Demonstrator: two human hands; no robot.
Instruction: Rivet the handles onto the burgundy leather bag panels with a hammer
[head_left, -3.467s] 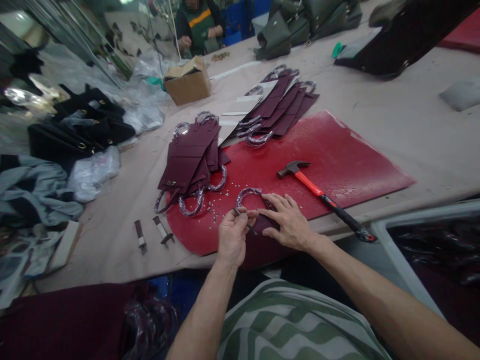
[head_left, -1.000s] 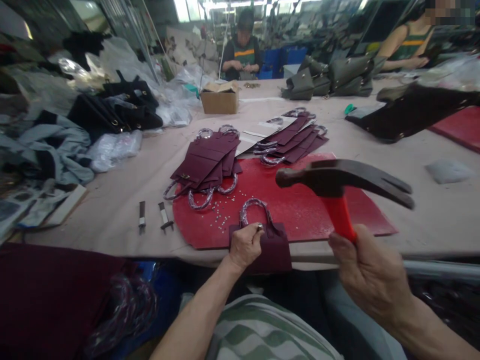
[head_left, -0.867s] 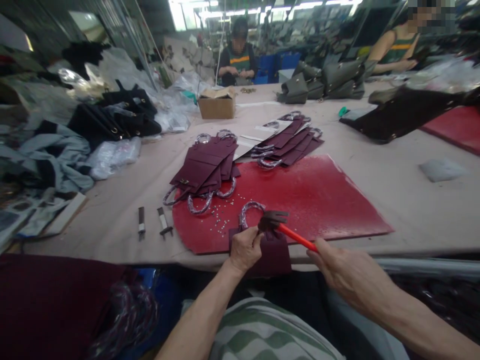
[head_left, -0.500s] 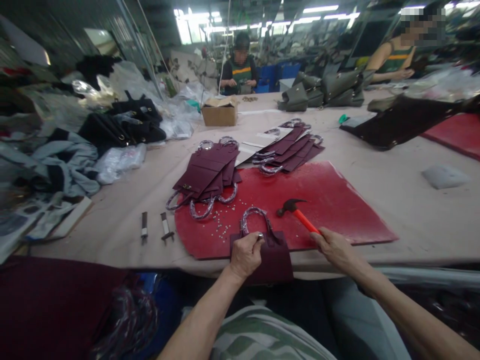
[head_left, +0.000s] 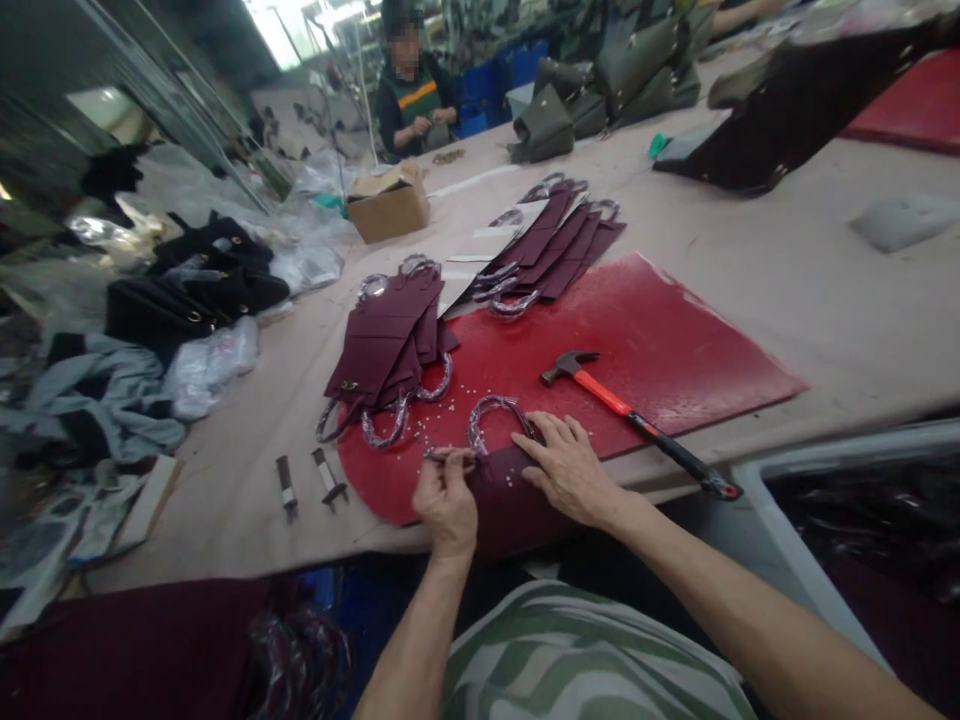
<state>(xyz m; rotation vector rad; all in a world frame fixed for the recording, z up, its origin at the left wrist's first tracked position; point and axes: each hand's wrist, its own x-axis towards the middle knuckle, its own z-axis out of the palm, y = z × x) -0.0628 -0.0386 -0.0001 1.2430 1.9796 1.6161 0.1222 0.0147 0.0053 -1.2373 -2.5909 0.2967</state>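
My left hand (head_left: 446, 505) is closed, gripping a short metal punch (head_left: 455, 455) that lies sideways in its fingers. Beneath it, at the table's near edge, is a burgundy bag panel (head_left: 502, 510) with a plastic-wrapped handle (head_left: 489, 408). My right hand (head_left: 568, 468) lies on the panel by the handle's right end, its fingers stretched out. A claw hammer (head_left: 609, 398) with an orange and black handle rests on the red board (head_left: 637, 320), its grip reaching past the board's near edge. Small pale bits (head_left: 510, 480) dot the panel.
Burgundy panels with wrapped handles (head_left: 386, 335) form one pile, with another pile (head_left: 555, 245) behind. Two metal tools (head_left: 285, 487) lie left of the board. A cardboard box (head_left: 388, 200) stands farther back. Another person (head_left: 416, 95) sits across the table. A bin (head_left: 795, 530) is at right.
My right hand has let go of the hammer, which now lies on the board, and moved left onto the panel. The punch in my left hand has tipped from upright to sideways. The view has turned.
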